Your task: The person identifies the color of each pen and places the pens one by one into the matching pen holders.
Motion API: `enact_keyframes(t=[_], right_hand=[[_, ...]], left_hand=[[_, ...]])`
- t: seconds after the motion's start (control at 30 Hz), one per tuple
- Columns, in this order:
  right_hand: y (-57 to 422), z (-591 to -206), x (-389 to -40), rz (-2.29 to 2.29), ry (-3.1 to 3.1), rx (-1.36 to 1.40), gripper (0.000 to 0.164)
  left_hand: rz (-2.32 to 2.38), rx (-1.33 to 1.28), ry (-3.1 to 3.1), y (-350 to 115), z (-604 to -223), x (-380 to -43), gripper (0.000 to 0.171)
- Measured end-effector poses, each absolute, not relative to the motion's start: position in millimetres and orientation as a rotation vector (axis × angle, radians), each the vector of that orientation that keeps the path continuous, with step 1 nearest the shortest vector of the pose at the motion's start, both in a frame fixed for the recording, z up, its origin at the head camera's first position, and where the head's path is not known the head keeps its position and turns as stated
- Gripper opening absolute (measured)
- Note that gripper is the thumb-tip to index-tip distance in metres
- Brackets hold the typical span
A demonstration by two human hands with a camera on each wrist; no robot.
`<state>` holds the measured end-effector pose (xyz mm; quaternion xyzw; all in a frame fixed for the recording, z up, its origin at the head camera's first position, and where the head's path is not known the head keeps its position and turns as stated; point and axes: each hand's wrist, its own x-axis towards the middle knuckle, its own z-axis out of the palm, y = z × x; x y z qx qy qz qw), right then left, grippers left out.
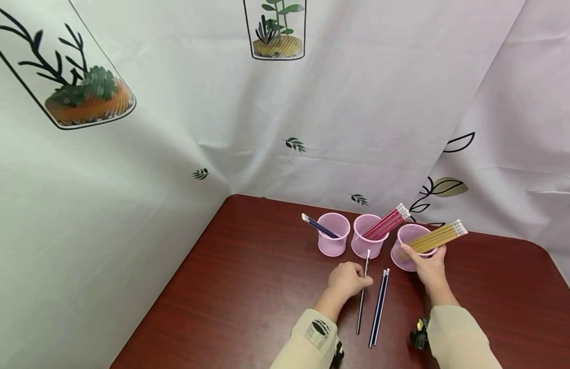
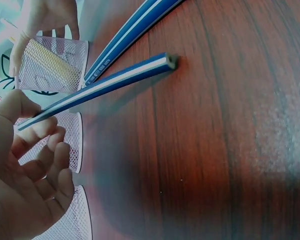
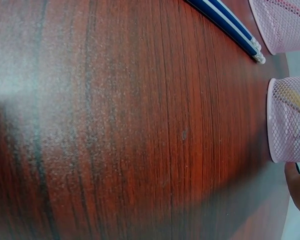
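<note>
My left hand (image 1: 347, 280) pinches a blue pencil with a white stripe (image 2: 115, 80) between thumb and fingertips. In the left wrist view the pencil's bare end stands over the table, with a shadow beneath. To its right, two blue pencils (image 1: 379, 310) lie side by side, white erasers toward the back. My right hand (image 1: 430, 269) grips the right-hand pink mesh cup (image 1: 402, 259) at its rim, thumb on the near side. Several yellow pencils (image 1: 434, 238) lean out of that cup to the right, eraser ends up. Only part of this hand shows in the right wrist view.
A middle pink mesh cup (image 1: 365, 247) holds several red pencils (image 1: 386, 224). The left cup (image 1: 332, 247) has blue pencils (image 1: 324, 227) leaning left. All the cups stand in a row near the back edge of the brown table (image 1: 229, 277), before a patterned cloth (image 1: 248, 128).
</note>
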<state>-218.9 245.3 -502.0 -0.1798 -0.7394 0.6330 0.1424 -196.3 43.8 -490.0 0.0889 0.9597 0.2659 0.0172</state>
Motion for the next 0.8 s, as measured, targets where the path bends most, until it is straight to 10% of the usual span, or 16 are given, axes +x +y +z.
enact_keyframes(t=[0.8], right_hand=[[257, -526, -229, 1.827, -2.110, -0.485, 0.089]], left_hand=[[1.225, 0.417, 3.046, 37, -477, -207, 0.013]])
